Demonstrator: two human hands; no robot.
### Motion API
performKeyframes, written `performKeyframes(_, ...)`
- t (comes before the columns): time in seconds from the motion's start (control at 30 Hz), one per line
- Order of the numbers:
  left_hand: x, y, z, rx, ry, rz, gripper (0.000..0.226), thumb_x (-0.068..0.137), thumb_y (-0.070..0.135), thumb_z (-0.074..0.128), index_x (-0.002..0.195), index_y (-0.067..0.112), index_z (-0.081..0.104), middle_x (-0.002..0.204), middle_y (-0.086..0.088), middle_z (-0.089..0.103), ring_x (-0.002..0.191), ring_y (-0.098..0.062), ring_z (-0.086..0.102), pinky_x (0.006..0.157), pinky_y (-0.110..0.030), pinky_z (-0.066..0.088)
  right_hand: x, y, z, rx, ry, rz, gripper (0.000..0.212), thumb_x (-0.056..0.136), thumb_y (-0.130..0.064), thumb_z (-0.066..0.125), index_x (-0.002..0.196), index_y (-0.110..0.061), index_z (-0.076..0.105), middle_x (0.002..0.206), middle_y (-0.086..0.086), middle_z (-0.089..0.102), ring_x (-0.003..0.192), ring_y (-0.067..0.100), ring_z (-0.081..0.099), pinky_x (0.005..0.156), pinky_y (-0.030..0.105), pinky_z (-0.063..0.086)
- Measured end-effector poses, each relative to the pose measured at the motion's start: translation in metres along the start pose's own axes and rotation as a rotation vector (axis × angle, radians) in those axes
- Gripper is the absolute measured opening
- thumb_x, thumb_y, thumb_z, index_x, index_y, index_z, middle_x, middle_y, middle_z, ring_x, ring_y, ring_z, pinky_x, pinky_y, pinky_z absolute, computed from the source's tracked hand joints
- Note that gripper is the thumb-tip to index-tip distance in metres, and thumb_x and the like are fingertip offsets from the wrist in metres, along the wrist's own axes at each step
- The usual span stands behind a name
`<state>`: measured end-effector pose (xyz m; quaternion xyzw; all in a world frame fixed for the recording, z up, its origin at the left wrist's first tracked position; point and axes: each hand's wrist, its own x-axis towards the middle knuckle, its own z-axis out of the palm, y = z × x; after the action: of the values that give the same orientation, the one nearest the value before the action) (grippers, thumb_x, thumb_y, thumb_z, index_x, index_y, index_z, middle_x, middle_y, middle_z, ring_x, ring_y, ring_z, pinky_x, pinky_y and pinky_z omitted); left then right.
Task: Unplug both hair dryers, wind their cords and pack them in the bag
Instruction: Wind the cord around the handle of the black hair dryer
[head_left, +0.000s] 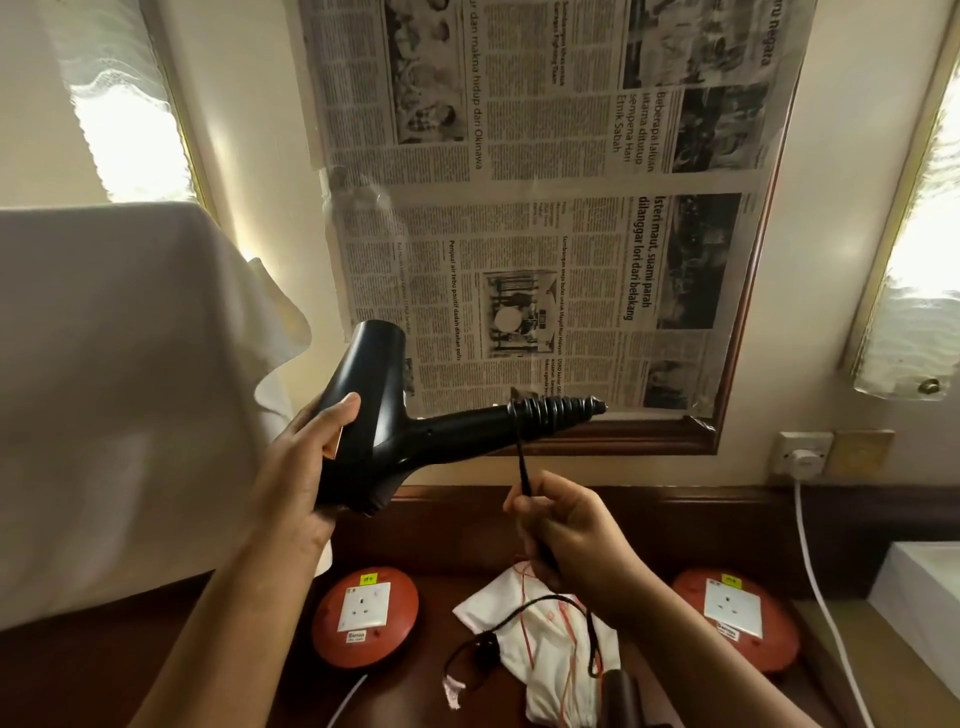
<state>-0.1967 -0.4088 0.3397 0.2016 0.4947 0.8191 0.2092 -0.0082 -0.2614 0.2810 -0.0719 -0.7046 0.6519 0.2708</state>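
Your left hand (306, 457) grips the black hair dryer (374, 415) by its body while your right hand (566, 525) pinches the cord (524, 462) taut below the handle, so if that tension slackens, the coils could slide off toward the white bag (550, 649) on the near counter.

Left hand (317, 457) grips body of black plastic hair dryer (379, 415), handle pointing right. Right hand (566, 530) pinches black cord (524, 457), taut below handle end. White cloth drawstring bag (550, 654) on dark wooden worktop (104, 670), between two round red socket units (363, 616).
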Motion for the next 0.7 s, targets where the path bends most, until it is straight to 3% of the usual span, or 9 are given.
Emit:
performKeyframes(0.13, 0.000, 0.000, -0.002, -0.030, 0.034, 0.016, 0.024, 0.079, 0.022, 0.068, 0.102, 0.024, 0.069, 0.087, 0.000, 0.072, 0.079, -0.021, 0.068, 0.058, -0.031, 0.057, -0.003, 0.003, 0.001, 0.031, 0.171, -0.060, 0.016, 0.098, -0.007, 0.044, 0.088, -0.002, 0.055, 0.051, -0.002, 0.034, 0.039, 0.010, 0.027, 0.037, 0.022, 0.020)
performKeyframes(0.27, -0.002, -0.005, -0.002, -0.018, 0.078, 0.013, 0.025, 0.080, 0.022, 0.069, 0.105, 0.025, 0.068, 0.084, 0.002, 0.072, 0.081, -0.022, 0.068, 0.058, -0.031, 0.056, -0.012, 0.011, 0.006, 0.068, 0.238, -0.087, 0.015, 0.098, -0.008, 0.045, 0.089, -0.006, 0.057, 0.051, -0.002, 0.032, 0.041, 0.013, 0.022, 0.038, 0.022, 0.019)
performKeyframes(0.43, -0.007, -0.010, 0.002, -0.015, 0.070, -0.017, 0.022, 0.083, 0.024, 0.067, 0.104, 0.025, 0.066, 0.079, 0.004, 0.072, 0.079, -0.023, 0.067, 0.062, -0.034, 0.055, -0.012, 0.021, 0.008, 0.202, 0.088, 0.059, 0.023, 0.098, -0.021, 0.045, 0.086, -0.009, 0.062, 0.057, 0.006, 0.030, 0.044, 0.012, 0.021, 0.043, 0.026, 0.013)
performKeyframes(0.57, -0.009, -0.007, 0.003, -0.076, 0.060, -0.071, 0.028, 0.080, 0.030, 0.068, 0.106, 0.022, 0.063, 0.099, -0.006, 0.069, 0.087, -0.028, 0.067, 0.072, -0.043, 0.056, -0.011, 0.037, 0.010, 0.342, -0.093, 0.256, 0.047, 0.097, -0.043, 0.040, 0.070, -0.009, 0.059, 0.050, 0.004, 0.027, 0.043, 0.013, 0.016, 0.043, 0.023, 0.013)
performKeyframes(0.7, -0.010, 0.000, 0.004, -0.060, 0.037, -0.064, 0.023, 0.078, 0.029, 0.068, 0.100, 0.024, 0.065, 0.105, -0.009, 0.067, 0.092, -0.031, 0.066, 0.083, -0.048, 0.051, -0.009, 0.054, 0.006, 0.509, -0.089, 0.270, 0.037, 0.095, -0.034, 0.044, 0.068, -0.011, 0.053, 0.054, 0.002, 0.018, 0.042, 0.010, 0.015, 0.041, 0.019, 0.013)
